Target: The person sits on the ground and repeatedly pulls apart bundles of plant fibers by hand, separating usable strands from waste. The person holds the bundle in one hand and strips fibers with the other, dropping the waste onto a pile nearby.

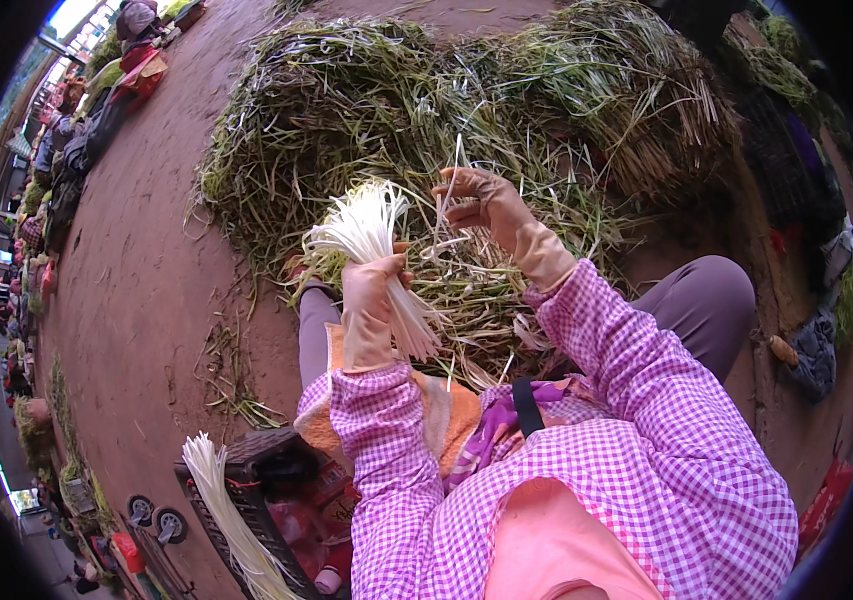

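My left hand [371, 305], in a pale rubber glove, is wrapped round a thick bundle of long white stalks [366, 220] that look like blanched chives. The bundle fans out above the fist, and its other ends come out below it, toward my lap. To the right, my right hand [486, 210], gloved too, is raised with its fingers bent round a single thin pale stalk [459, 152]. Beneath both hands lies a big heap of green and yellowing leaves [346, 110], with loose pale strands on its near side.
At lower left stands a dark crate [208, 500] with red plastic inside and another white stalk bundle [221, 500] along its edge. Small wheels [171, 524] sit farther left. A dark cloth [812, 355] lies at right. Bags and other people line the far left.
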A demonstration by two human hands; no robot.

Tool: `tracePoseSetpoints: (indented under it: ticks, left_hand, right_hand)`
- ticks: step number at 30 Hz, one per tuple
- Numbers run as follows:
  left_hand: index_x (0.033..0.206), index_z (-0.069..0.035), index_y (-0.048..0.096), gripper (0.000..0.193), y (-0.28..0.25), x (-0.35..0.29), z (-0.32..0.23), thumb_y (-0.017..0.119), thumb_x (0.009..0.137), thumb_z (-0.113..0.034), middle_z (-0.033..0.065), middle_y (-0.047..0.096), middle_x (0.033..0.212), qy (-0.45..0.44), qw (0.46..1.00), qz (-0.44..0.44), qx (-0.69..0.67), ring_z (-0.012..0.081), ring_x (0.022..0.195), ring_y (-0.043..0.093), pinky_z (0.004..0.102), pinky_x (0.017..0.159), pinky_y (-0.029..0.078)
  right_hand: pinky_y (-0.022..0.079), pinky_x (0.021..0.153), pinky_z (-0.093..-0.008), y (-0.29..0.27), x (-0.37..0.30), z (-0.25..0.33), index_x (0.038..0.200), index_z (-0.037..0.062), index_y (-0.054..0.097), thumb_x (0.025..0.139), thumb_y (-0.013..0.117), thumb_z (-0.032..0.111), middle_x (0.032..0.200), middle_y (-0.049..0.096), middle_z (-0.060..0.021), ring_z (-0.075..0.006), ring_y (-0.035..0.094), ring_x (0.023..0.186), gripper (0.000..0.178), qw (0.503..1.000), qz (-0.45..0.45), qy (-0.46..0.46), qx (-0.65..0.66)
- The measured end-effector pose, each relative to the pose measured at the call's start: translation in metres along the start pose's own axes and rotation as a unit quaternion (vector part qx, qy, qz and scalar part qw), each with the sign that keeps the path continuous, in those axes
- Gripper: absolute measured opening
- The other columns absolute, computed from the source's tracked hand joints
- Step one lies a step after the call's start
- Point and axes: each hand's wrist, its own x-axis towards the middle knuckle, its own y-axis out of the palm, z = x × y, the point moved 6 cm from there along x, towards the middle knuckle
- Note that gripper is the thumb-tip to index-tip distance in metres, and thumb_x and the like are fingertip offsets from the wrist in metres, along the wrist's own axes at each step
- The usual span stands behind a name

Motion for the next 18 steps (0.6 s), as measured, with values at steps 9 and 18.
tracePoseSetpoints:
  ticks: [9,18]
  left_hand:
    - [0.132,0.008,0.048,0.044,-0.064,-0.039,-0.064,0.062,0.092,-0.005,0.0194,0.068,0.110,0.173,0.950,-0.084,-0.246,0.0109,0.065,0.061,0.0236,0.059,0.056]
    - [0.144,0.009,0.031,0.062,-0.041,-0.014,-0.041,0.060,0.091,-0.005,0.0172,0.068,0.116,0.141,0.844,0.124,-0.502,0.0116,0.072,0.063,0.0272,0.067,0.052]
  right_hand:
    - [0.058,0.082,-0.0361,-0.090,-0.012,-0.133,0.137,-0.0002,0.042,0.099,0.051,0.010,0.127,0.059,-0.0160,-0.0251,0.068,0.098,0.040,0.970,-0.160,0.161,-0.091]
    - [0.061,0.058,-0.0377,-0.109,0.070,-0.172,0.112,-0.0071,0.062,0.098,0.054,0.041,0.100,0.070,-0.0227,-0.0343,0.072,0.079,0.051,0.911,-0.269,0.293,-0.105]
